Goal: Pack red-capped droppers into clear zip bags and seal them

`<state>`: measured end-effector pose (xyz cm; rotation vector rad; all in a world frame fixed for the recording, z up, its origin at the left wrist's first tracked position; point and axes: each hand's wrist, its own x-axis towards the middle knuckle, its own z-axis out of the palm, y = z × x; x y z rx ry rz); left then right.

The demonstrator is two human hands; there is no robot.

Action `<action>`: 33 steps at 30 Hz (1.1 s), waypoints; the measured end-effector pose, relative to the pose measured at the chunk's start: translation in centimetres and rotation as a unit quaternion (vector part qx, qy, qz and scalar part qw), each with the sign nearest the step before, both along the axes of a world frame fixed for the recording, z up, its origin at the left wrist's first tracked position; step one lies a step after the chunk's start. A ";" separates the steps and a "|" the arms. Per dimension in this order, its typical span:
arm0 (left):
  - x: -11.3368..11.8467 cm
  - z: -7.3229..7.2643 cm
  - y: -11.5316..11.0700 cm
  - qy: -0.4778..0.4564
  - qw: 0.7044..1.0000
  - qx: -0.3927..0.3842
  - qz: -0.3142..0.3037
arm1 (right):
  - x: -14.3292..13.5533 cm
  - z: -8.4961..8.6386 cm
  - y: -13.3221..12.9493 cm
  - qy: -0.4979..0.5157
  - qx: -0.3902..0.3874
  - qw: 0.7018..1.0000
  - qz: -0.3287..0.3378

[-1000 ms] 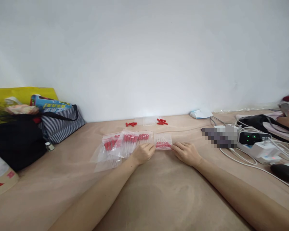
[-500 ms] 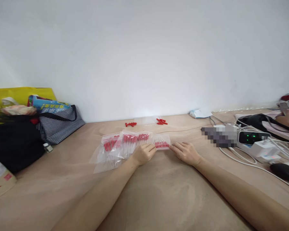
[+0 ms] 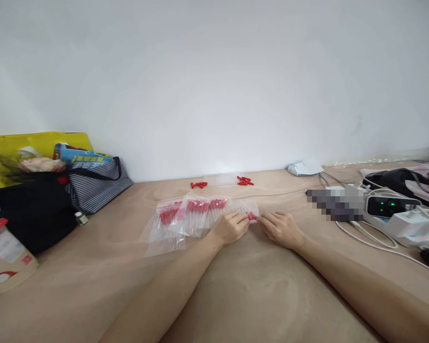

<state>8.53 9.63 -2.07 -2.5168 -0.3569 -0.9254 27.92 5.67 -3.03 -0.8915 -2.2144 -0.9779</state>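
A small clear zip bag [image 3: 240,206] lies in front of me, with thin white sticks and red tips showing through it. My left hand [image 3: 232,227] is closed on its near edge, thumb and fingers pressed together and covering the left part. Close beside it, my right hand [image 3: 281,229] pinches the same bag at its right corner. Only a narrow strip of red tips shows between the hands. To the left, more clear bags [image 3: 199,216] of red-tipped white sticks lie overlapping, one of them [image 3: 168,221] partly under the others.
Against the wall lie loose red pieces in a left pile [image 3: 199,185] and a right pile [image 3: 245,181], with white sticks [image 3: 226,181] between. A striped bag [image 3: 100,186] and a tub [image 3: 9,259] stand left. Cables and a charger [image 3: 409,224] are at right.
My left hand has slid right along the bag's near edge, narrowing the gap to my right hand. My right hand stays at its corner. The view has turned slightly left.
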 end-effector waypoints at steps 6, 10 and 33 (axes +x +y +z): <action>-0.1 0.2 0.0 -0.002 1.000 0.021 -0.012 | -0.3 0.3 -0.3 -0.001 -0.007 1.000 0.014; -0.1 0.3 -0.1 0.006 0.999 0.034 -0.014 | -0.4 0.3 -0.2 -0.013 -0.009 1.000 0.020; -0.2 0.7 -0.5 0.003 0.996 0.086 -0.015 | -1.5 0.6 -0.5 0.014 -0.018 0.999 0.028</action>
